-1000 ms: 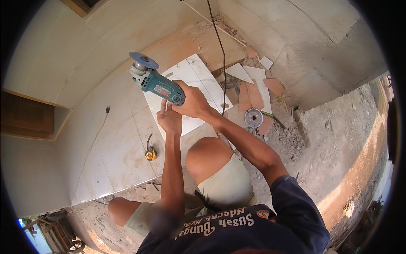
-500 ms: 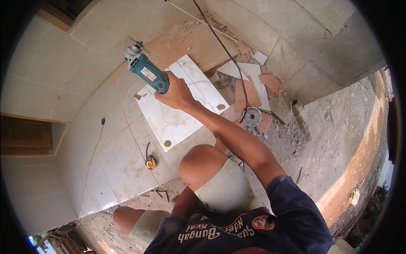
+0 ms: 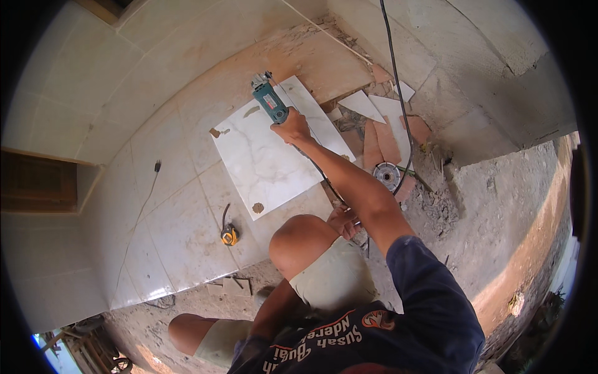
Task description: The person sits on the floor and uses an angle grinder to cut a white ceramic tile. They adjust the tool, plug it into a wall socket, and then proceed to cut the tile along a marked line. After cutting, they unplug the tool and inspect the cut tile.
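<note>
My right hand (image 3: 291,128) grips a teal angle grinder (image 3: 272,103) by its body, over a square white marbled tile (image 3: 249,162). The grinder's black cord (image 3: 316,167) runs down behind my forearm. My left hand (image 3: 342,221) is low beside my bent knee (image 3: 299,243), partly hidden by the knee and right arm; its fingers are curled near the cord, on something I cannot make out. A loose cutting disc (image 3: 387,177) lies right of the tile. A yellow-and-black tape measure (image 3: 229,234) rests below left of it.
Broken white and terracotta tile pieces (image 3: 378,135) and rubble (image 3: 436,212) lie at the right, below a bare masonry wall (image 3: 473,75). At the left are a tiled wall (image 3: 81,100), a thin cord with a plug (image 3: 157,167) and a wooden panel (image 3: 39,181). A pale rod (image 3: 324,31) spans the back corner.
The grinder has moved right and now points more upright over the tile. My left hand left the grinder, dropped out of sight, and now shows beside my knee.
</note>
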Available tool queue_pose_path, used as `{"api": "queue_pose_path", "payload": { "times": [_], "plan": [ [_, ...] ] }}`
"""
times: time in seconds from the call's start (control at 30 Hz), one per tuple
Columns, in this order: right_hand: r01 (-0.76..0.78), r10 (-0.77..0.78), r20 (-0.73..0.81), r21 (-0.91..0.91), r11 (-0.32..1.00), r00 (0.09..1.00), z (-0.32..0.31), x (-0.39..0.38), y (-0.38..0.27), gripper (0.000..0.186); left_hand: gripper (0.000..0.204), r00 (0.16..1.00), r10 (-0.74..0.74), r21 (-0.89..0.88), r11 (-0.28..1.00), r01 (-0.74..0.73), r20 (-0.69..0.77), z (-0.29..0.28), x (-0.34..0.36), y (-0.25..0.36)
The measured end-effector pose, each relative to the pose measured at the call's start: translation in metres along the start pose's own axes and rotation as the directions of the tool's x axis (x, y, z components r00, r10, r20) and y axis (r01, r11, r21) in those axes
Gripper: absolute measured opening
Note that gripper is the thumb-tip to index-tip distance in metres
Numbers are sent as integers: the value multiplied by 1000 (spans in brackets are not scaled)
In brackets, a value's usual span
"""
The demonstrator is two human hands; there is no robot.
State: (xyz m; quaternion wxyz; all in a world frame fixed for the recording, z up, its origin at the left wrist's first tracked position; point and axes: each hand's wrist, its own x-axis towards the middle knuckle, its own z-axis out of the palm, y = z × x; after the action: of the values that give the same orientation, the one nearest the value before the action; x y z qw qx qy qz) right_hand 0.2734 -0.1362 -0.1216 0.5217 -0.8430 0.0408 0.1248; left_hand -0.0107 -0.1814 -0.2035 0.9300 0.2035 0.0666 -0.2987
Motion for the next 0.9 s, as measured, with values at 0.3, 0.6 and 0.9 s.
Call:
{"api": "queue_pose_path", "payload": {
  "times": [0.3, 0.6, 0.9],
  "plan": [
    [-57, 54, -56, -64, 996, 997, 11, 35, 13, 53, 41, 988, -112, -31, 994, 109, -105, 24, -7, 44],
    [-69, 69, -23, -22, 997, 997, 21, 29, 10, 52, 46, 994, -91, -80, 993, 86, -62, 23, -9, 56],
    [-145, 146, -28, 22, 989, 989, 20, 35, 4, 51, 49, 991, -97, -74, 993, 90, -90, 20, -5, 54]
  ]
}}
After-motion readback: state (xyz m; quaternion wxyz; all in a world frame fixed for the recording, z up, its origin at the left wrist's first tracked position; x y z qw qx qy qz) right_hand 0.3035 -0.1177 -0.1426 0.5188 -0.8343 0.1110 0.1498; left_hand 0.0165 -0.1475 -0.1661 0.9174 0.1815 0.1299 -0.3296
